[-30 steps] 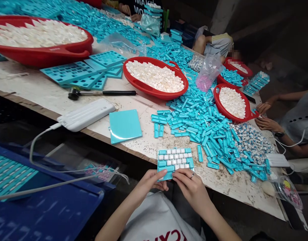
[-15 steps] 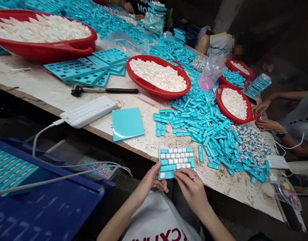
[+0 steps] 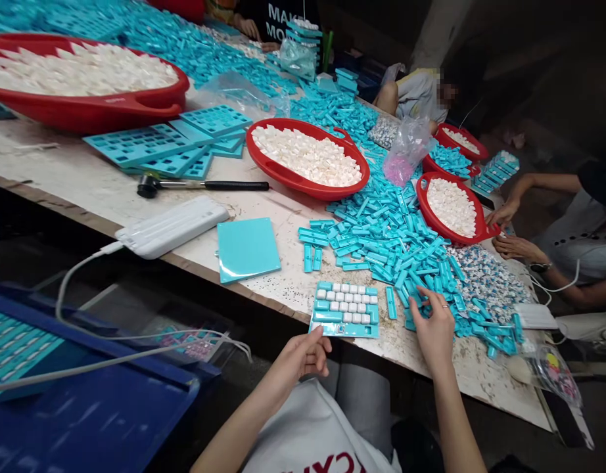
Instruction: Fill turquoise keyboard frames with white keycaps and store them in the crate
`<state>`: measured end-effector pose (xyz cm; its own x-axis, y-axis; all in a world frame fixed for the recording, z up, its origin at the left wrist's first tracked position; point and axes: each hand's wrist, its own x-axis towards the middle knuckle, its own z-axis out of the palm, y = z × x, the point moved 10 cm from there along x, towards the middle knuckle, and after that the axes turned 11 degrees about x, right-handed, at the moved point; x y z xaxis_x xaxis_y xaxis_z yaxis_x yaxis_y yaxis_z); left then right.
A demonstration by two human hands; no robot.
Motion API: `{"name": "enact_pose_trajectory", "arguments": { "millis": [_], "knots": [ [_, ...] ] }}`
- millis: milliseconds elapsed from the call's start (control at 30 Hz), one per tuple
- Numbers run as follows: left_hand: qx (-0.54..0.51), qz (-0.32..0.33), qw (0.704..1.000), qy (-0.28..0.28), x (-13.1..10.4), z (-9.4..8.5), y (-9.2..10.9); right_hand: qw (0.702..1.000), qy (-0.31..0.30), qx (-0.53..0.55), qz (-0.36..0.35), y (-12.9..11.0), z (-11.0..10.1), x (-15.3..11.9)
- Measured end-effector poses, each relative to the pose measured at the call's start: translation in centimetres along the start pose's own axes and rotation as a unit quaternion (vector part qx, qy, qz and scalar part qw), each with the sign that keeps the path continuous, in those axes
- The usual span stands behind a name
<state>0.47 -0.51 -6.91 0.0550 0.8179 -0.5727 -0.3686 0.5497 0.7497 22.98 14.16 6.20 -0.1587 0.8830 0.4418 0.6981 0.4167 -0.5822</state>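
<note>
A small turquoise keyboard (image 3: 349,309) with white and turquoise keycaps lies at the table's front edge. My left hand (image 3: 303,351) grips its near-left corner, thumb on top and fingers curled below the edge. In the keyboard's front row a small slot shows bare. My right hand (image 3: 435,325) is to the right, over the near edge of a heap of turquoise bar-shaped keycaps (image 3: 376,230). Its thumb and forefinger are apart; whether the fingertips touch a bar I cannot tell. A single turquoise bar (image 3: 391,302) lies between keyboard and right hand.
A turquoise square plate (image 3: 248,249), a white power bank (image 3: 172,226) and a black-handled mallet (image 3: 204,186) lie leftward. Red bowls (image 3: 307,187) of white keycaps stand behind. Small switches (image 3: 490,282) are heaped at right, near a co-worker's hands (image 3: 517,246).
My right hand has left the keyboard and moved right to the bar heap. The keyboard is slightly higher in view, and the white key at its front-left is now covered by my left thumb.
</note>
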Motion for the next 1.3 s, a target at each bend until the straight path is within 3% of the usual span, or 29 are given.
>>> {"name": "enact_pose_trajectory", "arguments": {
  "millis": [133, 333, 400, 533, 700, 767, 867, 967, 1067, 1200, 1300],
  "knots": [
    [-0.042, 0.026, 0.999, -0.022, -0.4, 0.7, 0.7, 1.000, -0.007, -0.017, 0.012, 1.7, 0.4, 0.1],
    [0.036, 0.065, 0.995, -0.061, -0.5, 1.3, 0.7, 0.999, -0.012, -0.027, -0.012, 1.9, 0.6, 0.3],
    [0.062, 0.094, 0.992, -0.062, -0.8, 1.4, 1.3, 0.998, 0.017, -0.035, -0.039, 1.1, 0.0, 0.5],
    [0.099, 0.155, 0.983, -0.020, -2.0, 1.3, 3.9, 0.984, 0.096, 0.002, -0.152, -4.0, -1.5, -0.9],
    [0.092, 0.190, 0.977, 0.033, -3.3, 1.5, 6.1, 0.931, -0.042, 0.116, -0.343, -13.1, 1.2, -6.2],
    [0.124, 0.199, 0.972, 0.033, -3.6, 1.8, 6.3, 0.914, -0.069, 0.131, -0.377, -14.9, 1.7, -7.7],
    [0.186, 0.236, 0.952, 0.051, -4.1, 1.5, 6.8, 0.909, -0.098, 0.155, -0.375, -15.4, 1.9, -8.2],
    [0.274, 0.314, 0.904, 0.091, -4.9, 0.6, 8.4, 0.914, -0.155, 0.214, -0.307, -14.3, 2.8, -7.1],
    [0.356, 0.421, 0.828, 0.107, -5.5, 0.6, 10.4, 0.918, -0.181, 0.260, -0.240, -12.9, 3.7, -5.7],
    [0.430, 0.531, 0.724, 0.093, -5.3, 1.2, 12.2, 0.924, -0.176, 0.239, -0.241, -12.0, 4.8, -4.9],
    [0.490, 0.570, 0.651, 0.104, -5.0, 1.5, 12.6, 0.926, -0.177, 0.220, -0.249, -11.5, 5.7, -4.7]
  ]
}}
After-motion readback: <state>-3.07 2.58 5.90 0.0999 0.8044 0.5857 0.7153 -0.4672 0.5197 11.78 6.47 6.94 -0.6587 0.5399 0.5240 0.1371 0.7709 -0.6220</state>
